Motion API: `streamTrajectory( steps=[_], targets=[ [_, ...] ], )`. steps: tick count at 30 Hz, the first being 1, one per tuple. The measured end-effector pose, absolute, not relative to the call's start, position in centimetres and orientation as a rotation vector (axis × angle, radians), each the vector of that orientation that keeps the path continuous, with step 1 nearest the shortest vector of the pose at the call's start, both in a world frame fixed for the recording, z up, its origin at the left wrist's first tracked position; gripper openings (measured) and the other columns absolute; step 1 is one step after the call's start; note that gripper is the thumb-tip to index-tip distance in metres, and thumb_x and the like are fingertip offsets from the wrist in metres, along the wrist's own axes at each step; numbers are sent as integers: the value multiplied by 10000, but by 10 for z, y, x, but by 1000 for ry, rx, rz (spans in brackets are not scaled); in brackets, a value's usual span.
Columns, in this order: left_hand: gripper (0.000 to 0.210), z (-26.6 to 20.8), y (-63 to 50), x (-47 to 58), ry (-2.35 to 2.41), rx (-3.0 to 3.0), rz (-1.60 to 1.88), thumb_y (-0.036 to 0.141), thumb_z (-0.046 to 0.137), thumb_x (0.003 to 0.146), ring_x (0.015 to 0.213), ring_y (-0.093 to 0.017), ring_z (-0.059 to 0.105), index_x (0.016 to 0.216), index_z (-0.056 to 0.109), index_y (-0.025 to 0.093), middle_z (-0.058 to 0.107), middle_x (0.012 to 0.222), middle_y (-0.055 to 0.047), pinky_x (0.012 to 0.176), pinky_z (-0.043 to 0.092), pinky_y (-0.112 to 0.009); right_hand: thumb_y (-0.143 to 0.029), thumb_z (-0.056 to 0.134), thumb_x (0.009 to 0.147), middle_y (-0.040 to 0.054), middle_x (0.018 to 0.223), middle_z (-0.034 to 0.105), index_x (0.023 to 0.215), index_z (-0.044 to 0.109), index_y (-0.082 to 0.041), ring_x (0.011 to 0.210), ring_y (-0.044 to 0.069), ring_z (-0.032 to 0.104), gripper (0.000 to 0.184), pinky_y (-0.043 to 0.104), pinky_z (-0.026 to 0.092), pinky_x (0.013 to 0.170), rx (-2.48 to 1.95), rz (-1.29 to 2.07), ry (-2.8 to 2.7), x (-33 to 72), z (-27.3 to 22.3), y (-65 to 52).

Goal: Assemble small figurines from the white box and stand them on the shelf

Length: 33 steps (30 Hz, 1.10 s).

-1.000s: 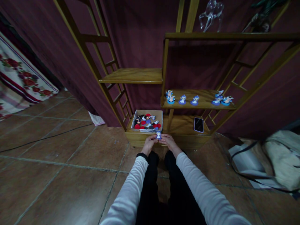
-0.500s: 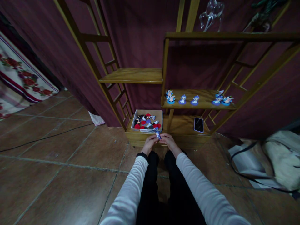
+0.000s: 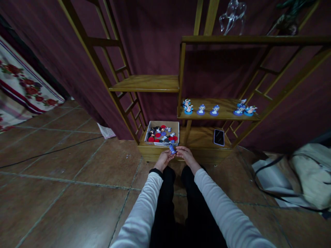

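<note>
**A:** ok so what's being held here? A small blue figurine [image 3: 172, 149] is pinched between both hands right in front of the box [image 3: 162, 123], just off its near edge.

**B:** yep. The left hand [image 3: 164, 158] is closed narrow around the figurine's lower side, and the right hand [image 3: 186, 155] is brought in against it from the other side, fingertips narrowed onto the same piece. Which hand carries the weight can't be told, it's too small and dim.

**A:** and the box itself?

**B:** It's parked on the bottom board of the wooden shelf [image 3: 148, 83], filled with a jumble of red, blue and dark little pieces. A phone [image 3: 219, 137] is laid flat to the right of the box on that same board, well apart from the hands.

**A:** more figurines higher up?

**B:** A row of blue figurines [image 3: 201, 110] is lined up on the shelf board above and right of the box. A beige bag [image 3: 307, 175] is slumped on the tiled floor far right of the box.
</note>
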<state>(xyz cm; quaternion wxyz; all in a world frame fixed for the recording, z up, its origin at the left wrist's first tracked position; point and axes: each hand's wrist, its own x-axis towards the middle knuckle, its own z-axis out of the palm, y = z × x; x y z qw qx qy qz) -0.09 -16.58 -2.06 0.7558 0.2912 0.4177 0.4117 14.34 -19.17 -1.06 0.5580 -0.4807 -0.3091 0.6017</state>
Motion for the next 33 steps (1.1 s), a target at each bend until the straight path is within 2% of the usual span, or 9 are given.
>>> streamTrajectory(
  steps=[16, 28, 33],
  targets=[
    [39, -17, -169, -1, 897, 645, 917, 115, 622, 732, 695, -124, 620, 767, 638, 106, 661, 747, -83, 700, 510, -254, -316, 715, 555, 8, 688, 667, 807, 667, -177, 613, 115, 600, 292, 281, 495, 675, -1122, 1426, -725, 143, -12, -192],
    [196, -11, -173, 1, 912, 704, 970, 120, 703, 641, 716, -123, 621, 820, 624, 129, 656, 780, -57, 713, 486, -248, -334, 695, 586, 3, 675, 660, 825, 669, -185, 641, 121, 609, 283, 274, 498, 680, -1208, 1438, -798, 143, -16, -189],
    [224, -13, -173, 4, 953, 760, 1010, 131, 717, 613, 700, -120, 612, 808, 609, 141, 647, 773, -45, 686, 471, -243, -345, 685, 595, 21, 768, 683, 832, 664, -185, 700, 143, 631, 287, 289, 501, 693, -1213, 1422, -862, 140, -12, -193]
  ],
)
